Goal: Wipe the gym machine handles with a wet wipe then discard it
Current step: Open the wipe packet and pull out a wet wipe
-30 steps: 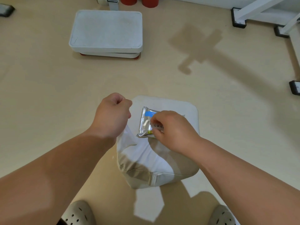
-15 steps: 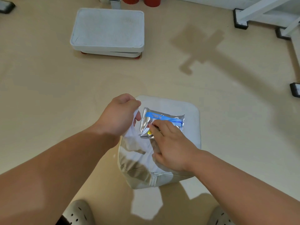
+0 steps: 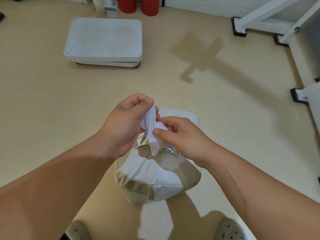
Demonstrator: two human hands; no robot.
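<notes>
A white wet wipe [image 3: 151,127] hangs crumpled between both hands above a padded white seat [image 3: 155,174]. My left hand [image 3: 124,125] pinches its upper end and my right hand [image 3: 180,137] pinches its middle between thumb and fingers. The silver wipe packet [image 3: 142,141] lies on the seat under the hands, mostly hidden by them. No machine handles are in view.
A white padded platform [image 3: 103,40] lies on the beige floor at the back left. Two red cylinders [image 3: 138,5] stand by the far wall. White machine frame legs with black feet [image 3: 239,26] run along the right side. My shoes [image 3: 228,230] show at the bottom.
My right hand has left the packet and now pinches the wipe. Both hands have risen above the packet with the wipe stretched between them.
</notes>
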